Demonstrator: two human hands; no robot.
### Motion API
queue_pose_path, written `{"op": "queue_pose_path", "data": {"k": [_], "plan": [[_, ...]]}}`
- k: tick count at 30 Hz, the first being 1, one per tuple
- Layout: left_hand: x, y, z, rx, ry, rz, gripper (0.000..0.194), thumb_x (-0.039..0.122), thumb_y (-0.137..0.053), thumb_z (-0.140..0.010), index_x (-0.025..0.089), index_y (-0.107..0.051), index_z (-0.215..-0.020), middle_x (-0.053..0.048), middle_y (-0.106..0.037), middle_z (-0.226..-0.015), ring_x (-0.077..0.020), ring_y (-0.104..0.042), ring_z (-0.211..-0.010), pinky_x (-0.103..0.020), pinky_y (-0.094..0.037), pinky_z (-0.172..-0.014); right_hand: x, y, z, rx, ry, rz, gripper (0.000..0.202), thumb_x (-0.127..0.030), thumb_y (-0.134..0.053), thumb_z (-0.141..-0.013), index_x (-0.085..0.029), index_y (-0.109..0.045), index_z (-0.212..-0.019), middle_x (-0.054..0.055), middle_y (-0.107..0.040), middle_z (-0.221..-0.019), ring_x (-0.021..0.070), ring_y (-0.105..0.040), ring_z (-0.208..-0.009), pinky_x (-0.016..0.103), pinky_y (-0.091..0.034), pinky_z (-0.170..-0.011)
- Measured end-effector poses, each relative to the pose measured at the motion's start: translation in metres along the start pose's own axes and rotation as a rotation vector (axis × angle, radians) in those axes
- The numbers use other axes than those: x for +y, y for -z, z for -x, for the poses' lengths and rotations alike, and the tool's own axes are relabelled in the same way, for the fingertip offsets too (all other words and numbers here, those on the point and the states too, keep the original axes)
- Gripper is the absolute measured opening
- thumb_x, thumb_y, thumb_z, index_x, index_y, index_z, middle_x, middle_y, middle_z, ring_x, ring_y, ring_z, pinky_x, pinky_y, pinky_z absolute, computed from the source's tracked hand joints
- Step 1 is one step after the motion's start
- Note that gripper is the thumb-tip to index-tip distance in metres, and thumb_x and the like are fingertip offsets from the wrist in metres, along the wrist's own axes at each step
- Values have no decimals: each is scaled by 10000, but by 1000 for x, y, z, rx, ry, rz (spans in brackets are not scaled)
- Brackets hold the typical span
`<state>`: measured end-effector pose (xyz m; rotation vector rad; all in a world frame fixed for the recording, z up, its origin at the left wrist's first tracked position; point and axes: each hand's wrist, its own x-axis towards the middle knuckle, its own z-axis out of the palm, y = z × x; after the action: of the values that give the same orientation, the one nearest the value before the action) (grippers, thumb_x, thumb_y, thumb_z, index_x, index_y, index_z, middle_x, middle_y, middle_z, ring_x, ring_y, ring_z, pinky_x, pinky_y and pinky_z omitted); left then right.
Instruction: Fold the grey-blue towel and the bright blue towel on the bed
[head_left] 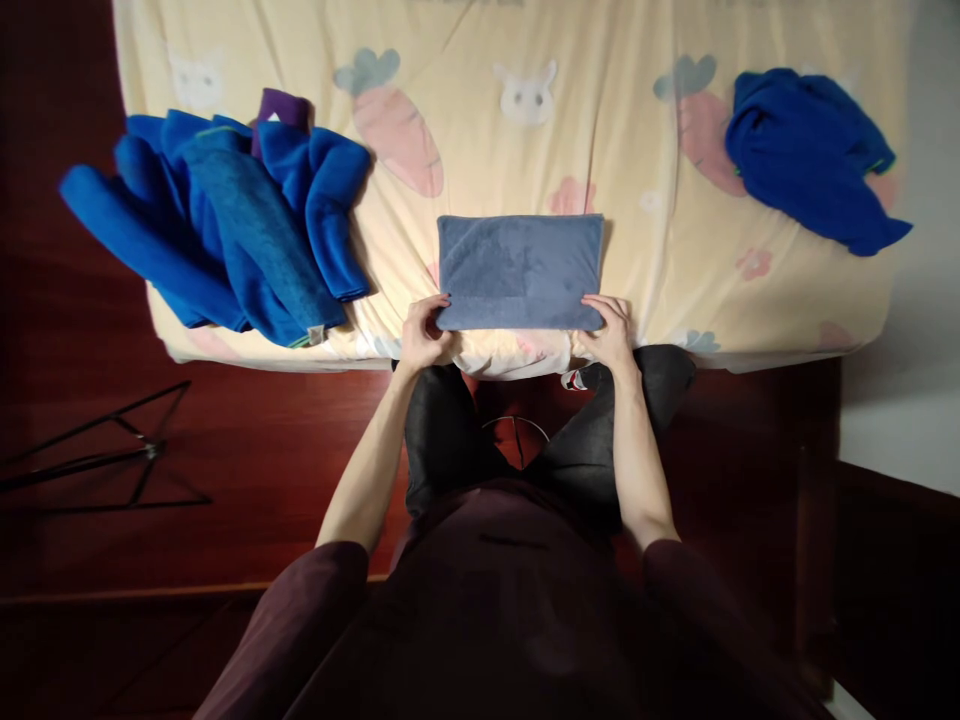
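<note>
1. Grey-blue plush cloth (pixel 520 265), folded into a flat rectangle, is laid near the front edge of a cream carrot-and-rabbit print bed cover (pixel 630 150), centre.
2. Near left corner is held by the bare left hand (pixel 424 333): fingers curled on the side edge, thumb at the front edge, partly closed.
3. Near right corner is held likewise by the bare right hand (pixel 609 332): fingertips on top, thumb by the front edge. Firmness of either grip cannot be told.
4. Bright blue fabric pile (pixel 225 220) is heaped at left, overhanging the cover; a purple fabric piece (pixel 281 107) is tucked at its far side.
5. Crumpled dark-blue cloth (pixel 810 155) is placed at far right, well apart.
6. Black thin-legged metal stand (pixel 150 450) is seen lower left, on dark red flooring (pixel 247 420).
</note>
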<state>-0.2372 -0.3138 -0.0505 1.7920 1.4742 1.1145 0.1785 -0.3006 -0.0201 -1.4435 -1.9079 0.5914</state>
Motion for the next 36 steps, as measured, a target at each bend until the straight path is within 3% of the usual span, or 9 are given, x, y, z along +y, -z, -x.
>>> {"op": "queue_pose_path", "data": {"k": [5,11,18,21,23,26,30,36], "plan": [[-7,-2,-2,37,13,58,401,346,-796,-854,217,-759,-1233,-134,-734,-1404,-313,-658,-1361,-514,-499,-1204,1,-2,-3,45,-43,-66,522,-66,-627,-760,-245,-781,-1225,80,-780,-1322,331,-674,-1267,575,-526,-1139],[-7,-3,-3,83,51,126,389,514,-775,-954,230,-789,-1219,-136,-752,-1377,-304,-667,-1363,-519,-521,-1180,2,-1,-5,77,-30,-95,460,-120,-664,-800,-264,-782,-1221,64,-784,-1335,312,-697,-1272,580,-514,-1158],[-5,-8,-6,157,139,288,477,662,-783,-917,223,-796,-1103,-138,-780,-1248,-302,-719,-1252,-507,-526,-1165,12,-9,-5,147,-88,-80,429,-118,-652,-826,-270,-777,-1207,62,-791,-1244,298,-686,-1213,555,-550,-1119],[-9,-9,-7,192,207,354,524,704,-811,-869,209,-769,-1035,-115,-781,-1107,-279,-738,-1120,-456,-566,-1089,24,-16,-4,203,-144,-91,234,-251,-703,-894,-244,-772,-1118,83,-756,-1113,297,-669,-1130,512,-585,-1054],[-12,-10,-8,216,255,377,549,725,-821,-844,204,-740,-993,-86,-755,-987,-241,-727,-985,-392,-596,-959,30,-21,-4,244,-165,-129,179,-394,-722,-940,-224,-738,-993,77,-695,-1010,277,-662,-1047,475,-599,-1002],[-16,-9,-8,260,299,394,579,765,-807,-830,206,-711,-950,-38,-681,-840,-175,-650,-786,-305,-557,-757,29,-27,-4,279,-193,-201,396,-600,-681,-981,-225,-650,-859,50,-615,-908,235,-643,-934,417,-601,-921],[-19,-8,-8,298,349,383,599,799,-798,-807,214,-680,-860,7,-589,-723,-135,-544,-663,-264,-470,-644,18,-31,-6,291,-258,-243,584,-791,-601,-965,-241,-554,-774,9,-535,-777,183,-577,-770,339,-568,-759],[-18,-8,-8,314,371,381,547,729,-824,-822,209,-653,-814,28,-508,-676,-114,-461,-604,-252,-398,-588,12,-34,-9,289,-297,-281,658,-875,-565,-933,-249,-493,-746,-33,-407,-667,143,-442,-620,294,-432,-582]]}}
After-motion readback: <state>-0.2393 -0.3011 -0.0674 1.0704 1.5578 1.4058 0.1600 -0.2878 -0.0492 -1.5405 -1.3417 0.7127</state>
